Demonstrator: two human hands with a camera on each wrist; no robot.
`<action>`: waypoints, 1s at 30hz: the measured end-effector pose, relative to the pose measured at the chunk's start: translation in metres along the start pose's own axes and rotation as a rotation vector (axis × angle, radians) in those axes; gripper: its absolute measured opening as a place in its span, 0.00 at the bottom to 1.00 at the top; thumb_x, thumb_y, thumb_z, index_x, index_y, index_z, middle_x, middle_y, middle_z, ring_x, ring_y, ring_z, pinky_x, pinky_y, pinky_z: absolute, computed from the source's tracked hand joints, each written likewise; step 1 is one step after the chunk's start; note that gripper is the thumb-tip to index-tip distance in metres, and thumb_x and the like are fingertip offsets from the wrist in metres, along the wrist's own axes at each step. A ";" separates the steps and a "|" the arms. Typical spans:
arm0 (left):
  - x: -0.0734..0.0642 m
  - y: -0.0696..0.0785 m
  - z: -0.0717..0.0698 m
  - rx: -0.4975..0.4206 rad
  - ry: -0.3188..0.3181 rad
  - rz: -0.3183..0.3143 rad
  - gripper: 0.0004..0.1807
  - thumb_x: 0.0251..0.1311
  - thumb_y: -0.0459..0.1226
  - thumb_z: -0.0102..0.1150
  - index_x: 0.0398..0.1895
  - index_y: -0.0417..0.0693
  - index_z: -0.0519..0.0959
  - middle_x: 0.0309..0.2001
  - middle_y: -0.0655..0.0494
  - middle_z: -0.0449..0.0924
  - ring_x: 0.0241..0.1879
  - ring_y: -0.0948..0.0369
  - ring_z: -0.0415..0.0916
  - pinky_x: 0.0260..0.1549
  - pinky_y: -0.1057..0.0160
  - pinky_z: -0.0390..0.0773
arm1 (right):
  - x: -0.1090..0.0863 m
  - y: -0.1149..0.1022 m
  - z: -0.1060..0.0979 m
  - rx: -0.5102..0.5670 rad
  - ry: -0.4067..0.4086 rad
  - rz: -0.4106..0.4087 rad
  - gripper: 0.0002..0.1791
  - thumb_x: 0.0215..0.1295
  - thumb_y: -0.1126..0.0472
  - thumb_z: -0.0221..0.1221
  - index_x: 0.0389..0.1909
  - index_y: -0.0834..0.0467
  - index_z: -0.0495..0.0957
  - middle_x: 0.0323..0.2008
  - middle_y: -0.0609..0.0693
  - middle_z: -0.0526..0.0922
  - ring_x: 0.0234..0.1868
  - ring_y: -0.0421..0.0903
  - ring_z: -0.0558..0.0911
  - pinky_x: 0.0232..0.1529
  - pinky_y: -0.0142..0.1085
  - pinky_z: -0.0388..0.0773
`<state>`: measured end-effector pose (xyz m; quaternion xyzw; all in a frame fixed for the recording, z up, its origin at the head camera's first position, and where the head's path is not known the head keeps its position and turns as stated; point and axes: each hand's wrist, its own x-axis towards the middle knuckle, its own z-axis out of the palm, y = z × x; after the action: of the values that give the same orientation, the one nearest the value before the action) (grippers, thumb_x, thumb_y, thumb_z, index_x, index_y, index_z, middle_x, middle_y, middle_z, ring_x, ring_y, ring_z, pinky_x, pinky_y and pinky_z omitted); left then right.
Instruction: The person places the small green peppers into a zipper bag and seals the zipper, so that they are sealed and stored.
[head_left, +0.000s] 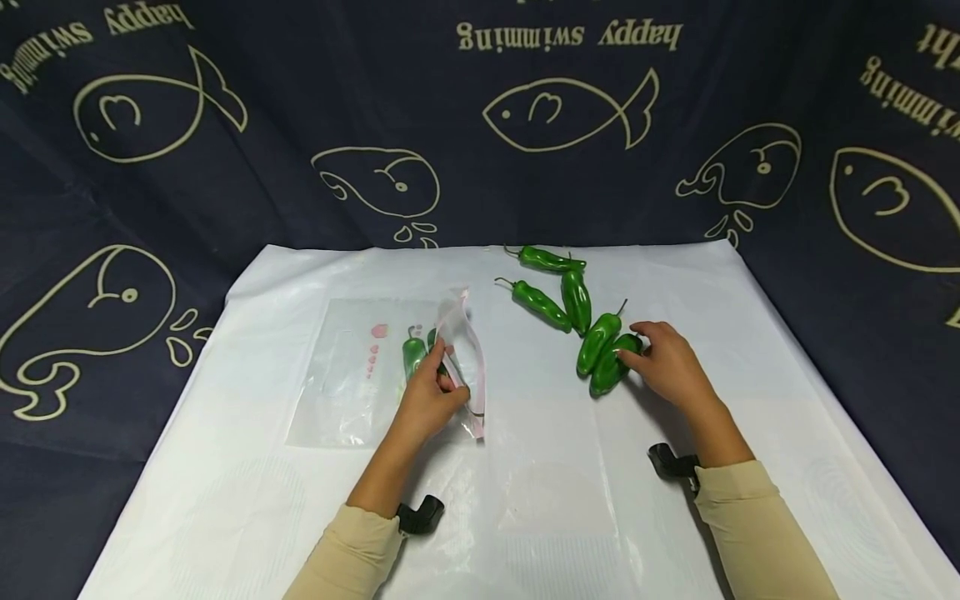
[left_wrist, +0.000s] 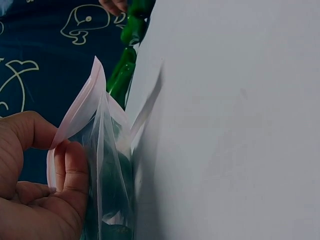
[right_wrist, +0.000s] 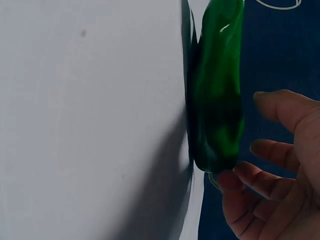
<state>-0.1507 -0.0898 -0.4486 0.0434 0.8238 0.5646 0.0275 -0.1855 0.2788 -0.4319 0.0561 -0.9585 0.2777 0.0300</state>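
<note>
My left hand (head_left: 431, 400) pinches the pink-edged mouth of a clear zip bag (head_left: 348, 375), which gapes toward the right. Green peppers (head_left: 413, 354) show through the plastic. In the left wrist view, thumb and fingers (left_wrist: 75, 172) hold one side of the rim while the other side stands away. My right hand (head_left: 667, 362) is at the nearest green pepper (head_left: 609, 367) on the table, fingers spread about its stem end. In the right wrist view, this pepper (right_wrist: 220, 95) lies beside the parted fingers (right_wrist: 272, 150), with a fingertip right at its stem end.
Other green peppers lie close by: one alongside (head_left: 597, 343), an upright one (head_left: 576, 300), a slanting one (head_left: 542, 305) and one at the back edge (head_left: 546, 259). White cloth (head_left: 555, 467) covers the table. Behind hangs a dark curtain (head_left: 420, 100) with fish drawings.
</note>
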 end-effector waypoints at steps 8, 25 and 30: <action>0.001 -0.001 0.001 0.009 -0.003 -0.009 0.51 0.48 0.28 0.62 0.78 0.39 0.50 0.28 0.53 0.76 0.25 0.62 0.71 0.21 0.66 0.72 | 0.003 0.002 0.001 -0.024 -0.025 0.013 0.31 0.65 0.56 0.62 0.62 0.72 0.70 0.55 0.71 0.74 0.49 0.64 0.77 0.50 0.59 0.71; 0.001 0.001 0.000 0.010 0.004 -0.017 0.51 0.49 0.28 0.61 0.78 0.39 0.49 0.28 0.53 0.75 0.26 0.62 0.70 0.23 0.66 0.71 | 0.005 -0.001 0.003 -0.007 -0.092 0.125 0.37 0.65 0.50 0.63 0.63 0.74 0.68 0.58 0.76 0.71 0.60 0.71 0.69 0.59 0.62 0.66; 0.000 0.002 -0.001 0.010 0.004 -0.015 0.51 0.49 0.28 0.61 0.78 0.39 0.49 0.27 0.53 0.75 0.26 0.61 0.71 0.23 0.67 0.71 | 0.005 0.001 0.003 0.024 -0.112 0.149 0.37 0.65 0.49 0.62 0.64 0.73 0.67 0.57 0.75 0.73 0.59 0.71 0.71 0.57 0.61 0.68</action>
<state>-0.1504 -0.0897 -0.4470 0.0362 0.8270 0.5602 0.0296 -0.1906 0.2781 -0.4343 0.0007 -0.9569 0.2870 -0.0449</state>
